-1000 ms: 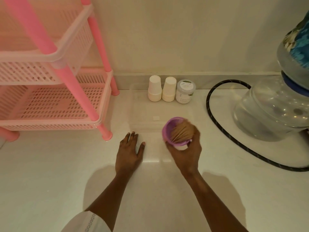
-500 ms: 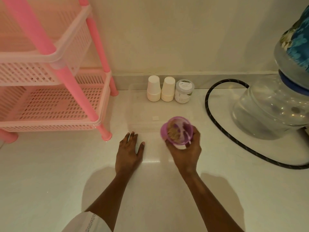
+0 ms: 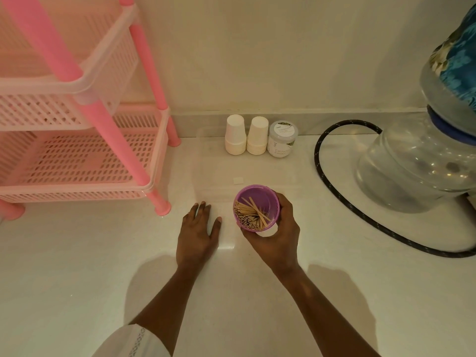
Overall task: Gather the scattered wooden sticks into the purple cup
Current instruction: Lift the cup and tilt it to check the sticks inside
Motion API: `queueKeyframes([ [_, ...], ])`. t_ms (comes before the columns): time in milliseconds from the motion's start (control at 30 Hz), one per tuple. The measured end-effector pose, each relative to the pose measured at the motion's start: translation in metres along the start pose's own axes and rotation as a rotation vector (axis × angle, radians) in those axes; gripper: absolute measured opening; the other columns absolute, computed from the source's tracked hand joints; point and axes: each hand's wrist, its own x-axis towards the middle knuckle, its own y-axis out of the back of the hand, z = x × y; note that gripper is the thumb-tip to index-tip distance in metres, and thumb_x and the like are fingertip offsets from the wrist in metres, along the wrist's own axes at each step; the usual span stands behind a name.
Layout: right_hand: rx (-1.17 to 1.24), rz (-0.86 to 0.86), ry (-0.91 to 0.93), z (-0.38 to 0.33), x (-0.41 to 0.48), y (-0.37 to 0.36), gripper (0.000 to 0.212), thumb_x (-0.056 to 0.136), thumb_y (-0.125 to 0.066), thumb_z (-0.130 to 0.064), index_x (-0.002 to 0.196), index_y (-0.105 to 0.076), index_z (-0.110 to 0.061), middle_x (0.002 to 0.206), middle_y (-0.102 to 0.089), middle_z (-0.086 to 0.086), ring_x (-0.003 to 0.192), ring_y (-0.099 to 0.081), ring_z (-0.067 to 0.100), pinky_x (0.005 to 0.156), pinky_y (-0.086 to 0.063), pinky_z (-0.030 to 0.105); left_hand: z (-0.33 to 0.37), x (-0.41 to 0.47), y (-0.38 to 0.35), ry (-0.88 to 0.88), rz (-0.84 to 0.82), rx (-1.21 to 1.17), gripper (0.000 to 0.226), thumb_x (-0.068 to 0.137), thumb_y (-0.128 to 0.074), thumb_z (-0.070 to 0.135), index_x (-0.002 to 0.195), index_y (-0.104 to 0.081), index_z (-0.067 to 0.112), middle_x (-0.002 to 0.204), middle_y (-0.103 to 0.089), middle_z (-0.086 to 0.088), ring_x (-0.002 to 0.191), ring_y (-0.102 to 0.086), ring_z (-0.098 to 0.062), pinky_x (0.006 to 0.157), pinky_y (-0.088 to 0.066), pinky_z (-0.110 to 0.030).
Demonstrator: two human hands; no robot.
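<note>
Cup: purple cup (image 3: 260,202) sits in the grip of the right hand (image 3: 277,238), mouth tilted toward the camera, held near the middle of the white floor (image 3: 77,266).
Sticks: wooden sticks (image 3: 251,215) are bunched inside the cup, leaning against its near wall; a few lie crossed on top of the bundle.
Right hand: fingers wrapped around the cup's side and base, clamped on it.
Left hand: left hand (image 3: 198,235) lies flat on the floor just left of the cup, fingers spread, holding nothing, apart from the cup.
Tray: clear plastic tray (image 3: 206,161), faint, lies beyond the hands; whether the cup touches it cannot be told.
Wall side: two stacks of white paper cups (image 3: 235,135) and a labelled jar (image 3: 282,140) stand together against the wall.
Left: pink rack (image 3: 85,155).
Right: black hose (image 3: 319,161) curves around a clear water jug (image 3: 412,166).
</note>
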Motion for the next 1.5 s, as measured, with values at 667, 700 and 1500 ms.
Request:
queueKeyframes([
  [667, 0.037, 0.126, -0.17, 0.01, -0.018, 0.001, 0.089, 0.063, -0.094, -0.047, 0.138, -0.05, -0.03, 0.127, -0.061, -0.024, 0.117, -0.063, 0.005, 0.09, -0.061, 0.027, 0.002, -0.001, 0.005, -0.032, 0.009, -0.029, 0.061, 0.101, -0.035, 0.061, 0.152, -0.038, 0.028, 0.16, -0.038, 0.008, 0.15, -0.027, -0.015, 0.119, -0.036, -0.042],
  [700, 0.028, 0.022, -0.099, 0.008, -0.022, 0.0, 0.089, 0.064, -0.093, -0.05, 0.139, -0.05, -0.027, 0.129, -0.061, -0.021, 0.119, -0.063, 0.007, 0.09, -0.059, 0.022, 0.001, -0.001, 0.005, -0.034, 0.003, -0.032, 0.061, 0.101, -0.034, 0.062, 0.152, -0.037, 0.028, 0.16, -0.037, 0.008, 0.15, -0.028, -0.016, 0.119, -0.036, -0.043],
  [1500, 0.002, 0.009, -0.043, 0.002, 0.0, 0.013, 0.09, 0.064, -0.089, -0.055, 0.139, -0.04, -0.044, 0.133, -0.05, -0.036, 0.124, -0.056, 0.001, 0.087, -0.052, 0.008, 0.001, -0.001, 0.004, -0.02, -0.003, -0.016, 0.064, 0.101, -0.031, 0.065, 0.154, -0.033, 0.029, 0.163, -0.033, 0.01, 0.152, -0.024, -0.014, 0.12, -0.034, -0.043],
])
